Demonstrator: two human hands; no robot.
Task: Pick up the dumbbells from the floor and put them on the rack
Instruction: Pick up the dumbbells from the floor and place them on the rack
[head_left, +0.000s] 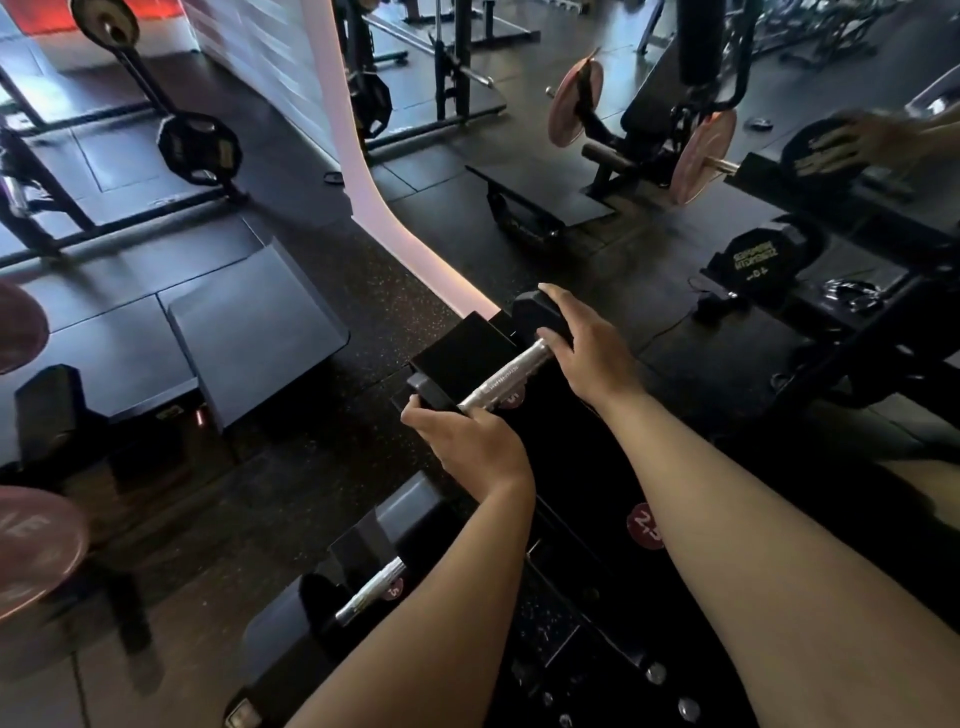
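Knurled silver metal is showing between both hands: the handle of a dumbbell with black, blocky hex heads. The left hand is wrapping its grip over the near head and handle end, and the right hand is closing its grip over the far head, fingers spread across the rubber. The dumbbell is lying tilted over the top tier of the dark rack, at its far end; whether it is resting there or being held just above is hard to tell. A red round label reading 2.5 is sitting on the rack between the forearms. Lower left, a second dumbbell is lying partly hidden behind the left forearm, its handle bearing a small red tag. Speckled rubber floor is spreading beyond, with grey mats lying on it. Pink plates are hanging on a barbell further back. At upper right, a blurred hand is appearing on a black plate, apparently a mirror reflection.
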